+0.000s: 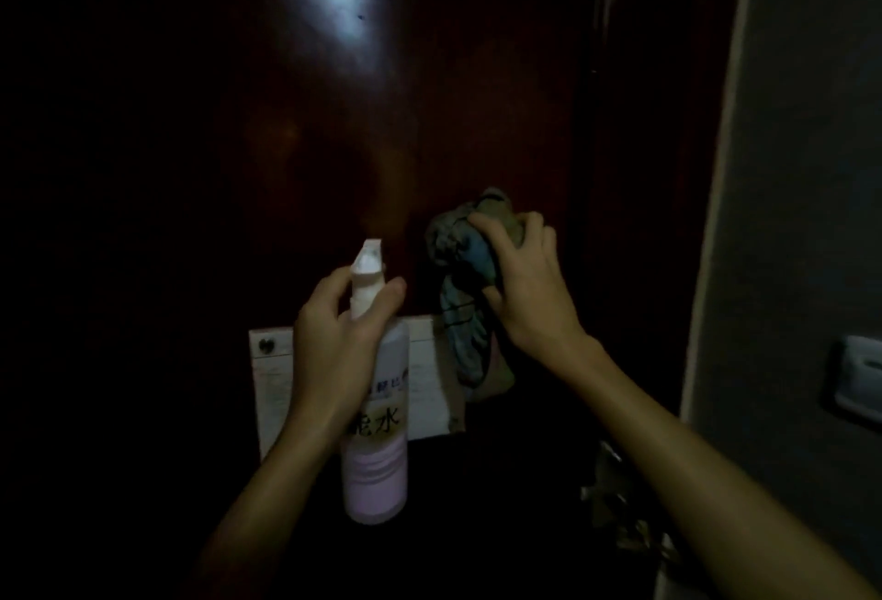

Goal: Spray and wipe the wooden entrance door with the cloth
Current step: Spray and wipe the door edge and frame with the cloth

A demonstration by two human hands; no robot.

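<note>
the wooden door [334, 131] fills most of the dim view, dark reddish-brown, with a pale glare patch high on its panel. the left hand [334, 341] grips a pale pink spray bottle [377, 437] upright in front of the door, fingers curled around the neck and the thumb lying across the near side, just under the white nozzle, which points toward the door. the bottle's label carries dark characters, partly covered by the palm. behind the bottle, a white paper sheet [274, 375] is fixed flat on the door with a small dark pin at its upper left corner. just right of the bottle, the right hand [525, 284] holds a bunched blue-grey cloth [465, 294] against the door, fingers closed over the top of the bundle and the thumb pressed into its lower side; the cloth's loose end hangs down over the sheet's right edge. far right of the door stands a grey wall [811, 170] with a light switch [859, 375].
</note>
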